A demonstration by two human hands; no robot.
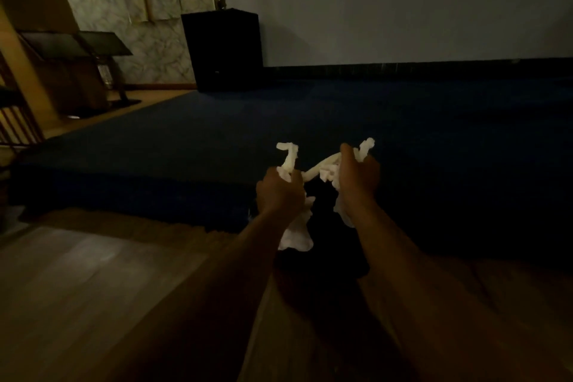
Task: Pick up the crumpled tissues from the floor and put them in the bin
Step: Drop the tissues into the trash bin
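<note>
The left hand (280, 192) and the right hand (359, 175) are both closed around white crumpled tissues (325, 170). A twisted strand runs between the hands, rising toward the right. Loose ends hang down above the dark carpet (434, 139).

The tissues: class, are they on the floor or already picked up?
Picked up. The left hand and right hand each grip white tissues above the rug.

Both bare forearms reach forward, side by side. The left hand (280, 192) is closed into a fist around white tissues (296, 232); the right hand (359, 177), slightly higher, is also closed around them.
</note>
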